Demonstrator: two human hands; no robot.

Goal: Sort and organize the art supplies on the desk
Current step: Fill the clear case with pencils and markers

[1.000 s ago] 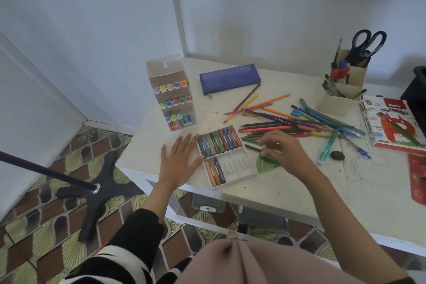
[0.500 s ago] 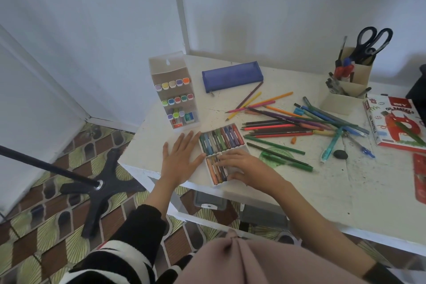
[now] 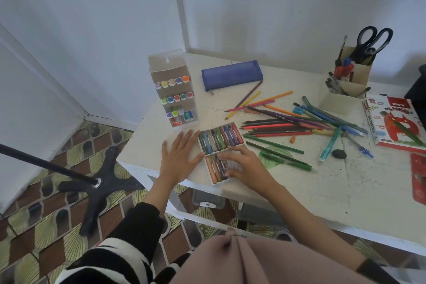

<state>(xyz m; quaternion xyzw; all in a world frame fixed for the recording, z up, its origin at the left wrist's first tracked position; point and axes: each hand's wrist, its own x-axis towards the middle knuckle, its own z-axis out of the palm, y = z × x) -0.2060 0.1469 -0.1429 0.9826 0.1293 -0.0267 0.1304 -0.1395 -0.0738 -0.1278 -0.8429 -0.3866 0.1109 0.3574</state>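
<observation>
A white tray of oil pastels point(image 3: 221, 138) lies near the desk's front left corner, its upper row full and its lower row partly filled. My left hand point(image 3: 179, 159) lies flat on the desk, touching the tray's left side. My right hand point(image 3: 244, 166) rests over the lower row, its fingertips touching the pastels there. Loose coloured pencils and pens point(image 3: 288, 122) lie scattered to the right of the tray. A green protractor point(image 3: 267, 157) sits under two green pencils, and a small orange pastel stub point(image 3: 292, 139) lies close by.
A clear marker box point(image 3: 173, 90) stands at the back left beside a blue pencil case point(image 3: 231, 75). A cardboard organizer point(image 3: 345, 92) holds scissors point(image 3: 373, 41) and pens. An oil pastels box point(image 3: 396, 124), a black eraser point(image 3: 338, 154) and a red pack point(image 3: 418, 177) lie right. A black stand base point(image 3: 101, 180) is on the floor.
My right hand moved from the pencil pile near the protractor back to the tray's lower row and now rests there. My left hand stayed flat beside the tray.
</observation>
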